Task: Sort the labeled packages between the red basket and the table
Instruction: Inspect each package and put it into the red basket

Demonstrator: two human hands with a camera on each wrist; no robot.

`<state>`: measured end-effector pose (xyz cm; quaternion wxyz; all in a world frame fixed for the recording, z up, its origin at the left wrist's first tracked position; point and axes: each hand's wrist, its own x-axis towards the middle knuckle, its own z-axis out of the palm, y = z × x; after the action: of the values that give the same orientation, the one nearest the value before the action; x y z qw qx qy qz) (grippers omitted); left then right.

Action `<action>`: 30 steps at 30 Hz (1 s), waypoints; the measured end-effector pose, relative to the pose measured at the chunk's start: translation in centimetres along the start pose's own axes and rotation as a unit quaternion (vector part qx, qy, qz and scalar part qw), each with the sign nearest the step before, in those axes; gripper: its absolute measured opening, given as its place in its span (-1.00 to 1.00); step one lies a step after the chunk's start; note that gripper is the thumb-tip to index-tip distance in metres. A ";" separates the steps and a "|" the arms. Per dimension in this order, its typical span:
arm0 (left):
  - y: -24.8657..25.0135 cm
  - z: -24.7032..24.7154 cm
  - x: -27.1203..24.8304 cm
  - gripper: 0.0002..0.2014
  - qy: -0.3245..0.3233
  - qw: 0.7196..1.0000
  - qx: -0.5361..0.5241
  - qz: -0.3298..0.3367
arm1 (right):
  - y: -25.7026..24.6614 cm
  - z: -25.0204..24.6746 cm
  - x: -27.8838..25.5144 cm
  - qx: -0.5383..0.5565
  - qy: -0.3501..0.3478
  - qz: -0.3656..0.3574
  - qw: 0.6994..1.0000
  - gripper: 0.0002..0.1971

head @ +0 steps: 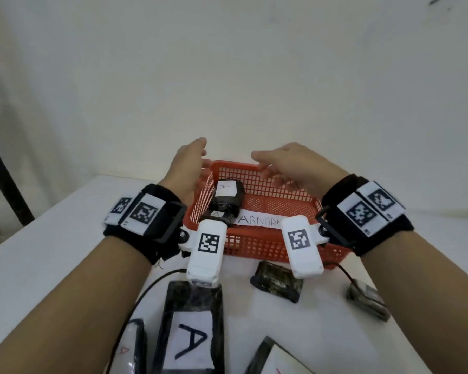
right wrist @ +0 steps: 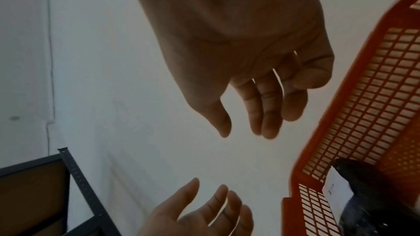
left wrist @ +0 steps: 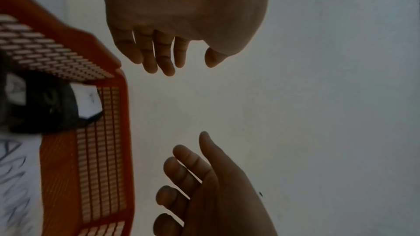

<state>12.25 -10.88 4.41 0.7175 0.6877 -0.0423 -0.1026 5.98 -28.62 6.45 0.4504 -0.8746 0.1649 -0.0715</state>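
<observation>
The red mesh basket point(head: 257, 247) stands mid-table with a paper sheet reading "ABNORM" point(head: 257, 220) on its floor. Two black packages labelled A lie in its left part, one point(head: 227, 194) behind the other point(head: 222, 214). My left hand point(head: 197, 155) hovers over the basket's far left corner, fingers relaxed and holding nothing. My right hand point(head: 265, 163) hovers over the far rim, equally spread and bare. In the left wrist view the left hand point(left wrist: 181, 56) faces the right hand point(left wrist: 193, 177) beside the basket point(left wrist: 113, 132). The right wrist view shows the right hand point(right wrist: 245, 128) over a white surface.
On the table in front of the basket lie a large black package marked A point(head: 191, 338), one with a red triangle point(head: 135, 349), another at the bottom edge point(head: 276, 360), a small dark package point(head: 277, 283) and a grey one point(head: 368, 300). A dark shelf frame point(right wrist: 68, 177) stands left.
</observation>
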 end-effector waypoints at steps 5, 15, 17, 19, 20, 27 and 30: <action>-3.0 3.1 -4.4 -0.72 -0.067 0.998 -0.001 -0.018 | 3.2 -1.1 -6.1 -0.093 -0.040 0.027 0.995 -0.57; -6.7 3.8 -9.7 -0.55 -0.196 0.959 0.188 -0.077 | 12.6 3.1 -11.3 -0.249 -0.071 0.032 0.965 -0.52; -7.1 3.7 -10.2 -0.52 -0.197 0.951 0.225 -0.082 | 13.7 3.9 -11.5 -0.258 -0.053 0.024 0.964 -0.44; -7.5 3.7 -10.5 -0.53 -0.200 0.942 0.259 -0.079 | 14.2 3.9 -11.6 -0.236 -0.032 0.015 0.971 -0.48; -7.6 3.6 -10.5 -0.55 -0.204 0.937 0.275 -0.074 | 14.3 3.7 -11.7 -0.215 -0.028 0.011 0.976 -0.52; -7.0 3.4 -9.9 -0.75 -0.203 0.946 0.253 -0.010 | 12.6 0.7 -12.7 -0.009 -0.076 -0.014 0.997 -0.76; -7.1 3.1 -9.9 -0.83 -0.222 0.960 0.169 0.039 | 11.4 -0.6 -13.0 0.044 -0.095 -0.022 0.994 -0.75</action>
<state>1.29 -12.15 -1.66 0.5672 0.7565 -0.2437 -0.2158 -8.90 -30.68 -2.17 0.5007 -0.8600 0.0988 -0.0053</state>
